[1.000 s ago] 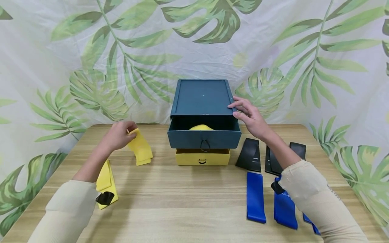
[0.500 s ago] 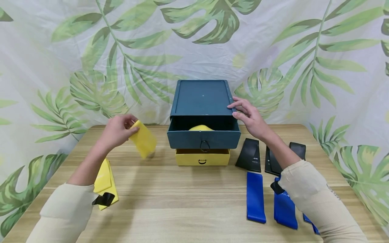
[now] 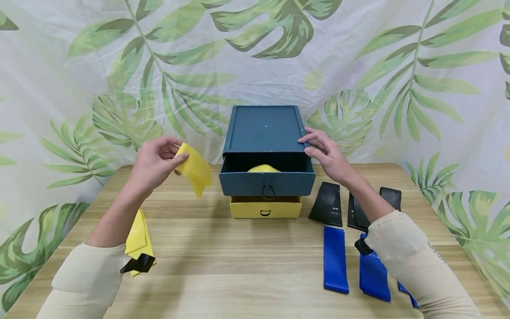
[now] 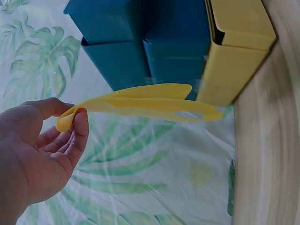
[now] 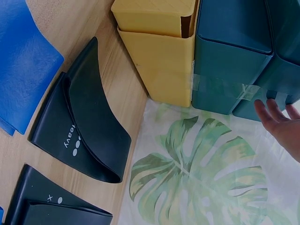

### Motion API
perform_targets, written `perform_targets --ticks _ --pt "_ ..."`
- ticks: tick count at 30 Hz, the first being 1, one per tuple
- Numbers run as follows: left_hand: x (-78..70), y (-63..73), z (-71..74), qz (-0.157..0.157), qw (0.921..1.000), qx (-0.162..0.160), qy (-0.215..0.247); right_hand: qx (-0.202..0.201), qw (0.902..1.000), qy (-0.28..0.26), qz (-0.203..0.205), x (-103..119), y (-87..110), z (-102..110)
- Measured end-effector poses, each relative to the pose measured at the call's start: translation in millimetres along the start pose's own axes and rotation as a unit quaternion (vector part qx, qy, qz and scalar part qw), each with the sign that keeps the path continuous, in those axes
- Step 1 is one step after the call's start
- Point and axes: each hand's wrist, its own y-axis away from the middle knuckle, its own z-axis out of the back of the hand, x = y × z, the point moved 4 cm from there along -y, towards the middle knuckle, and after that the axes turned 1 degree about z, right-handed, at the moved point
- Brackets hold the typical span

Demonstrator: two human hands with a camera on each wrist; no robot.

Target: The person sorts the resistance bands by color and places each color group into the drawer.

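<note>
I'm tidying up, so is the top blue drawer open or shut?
Open: the top blue drawer juts forward from the cabinet, and something yellow shows inside it.

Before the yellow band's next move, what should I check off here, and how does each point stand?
1. Left hand pinching the yellow band: ok.
2. Band clear of the table: ok.
3. Teal drawer open: ok.
4. Right hand touching the teal unit at its right edge: ok.
5. Band over the drawer: not ok; it hangs left of it.
6. Room inside: cannot tell; the drawer front hides most, though a yellow thing shows.
</note>
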Motion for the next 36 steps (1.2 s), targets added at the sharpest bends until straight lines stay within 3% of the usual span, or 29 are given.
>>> perform_targets --ticks 9,19,25,31,36 --pt "-18.7 0.6 -3.9 -0.002 0.9995 -0.006 0.032 0.002 1.0000 -0.005 0.000 -1.4 -0.1 -0.3" --pt "-40.2 -4.0 -7.1 -0.039 0.9902 -0.051 0.124 0.000 1.0000 -0.004 0.002 -2.1 0.4 0.6" --pt "-57.1 -6.5 -8.5 -0.060 0.9696 -0.061 0.229 0.000 1.0000 -0.007 0.006 -1.7 0.3 0.0" --pt "-77.7 -8.4 -6.4 -0.055 0.9437 -0.075 0.317 -0.001 1.0000 -0.005 0.006 -2.4 0.5 0.6" --pt "-93.6 -10.1 -6.9 -0.061 0.9279 -0.085 0.358 0.000 1.0000 -0.003 0.005 -2.1 -0.1 0.4"
